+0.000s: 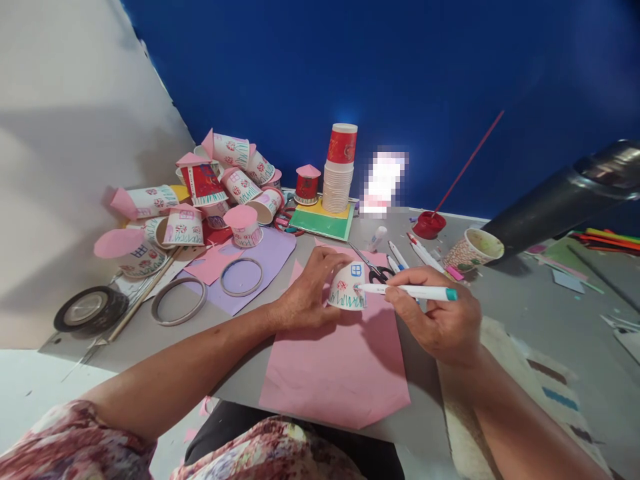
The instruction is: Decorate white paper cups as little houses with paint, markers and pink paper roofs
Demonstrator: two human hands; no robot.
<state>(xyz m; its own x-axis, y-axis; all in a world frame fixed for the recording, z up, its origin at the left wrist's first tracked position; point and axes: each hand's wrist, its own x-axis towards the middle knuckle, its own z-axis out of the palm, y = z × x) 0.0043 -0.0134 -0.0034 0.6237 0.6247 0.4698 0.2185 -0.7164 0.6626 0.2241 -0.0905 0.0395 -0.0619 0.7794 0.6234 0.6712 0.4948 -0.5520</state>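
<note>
Right hand (pixel 435 317) was pinched on a white marker (pixel 425 292) with a teal end, tip right up by the drawings on the paper cup (pixel 347 293). Left hand (pixel 310 287) was wrapped around that same cup from the other side, above the pink sheet (pixel 340 380). Scissors (pixel 383 274) sat between both hands, just past the cup. Beyond the left hand stood a tall cup stack (pixel 338 187), and a black tape roll (pixel 113 313) lay way off to its left.
</note>
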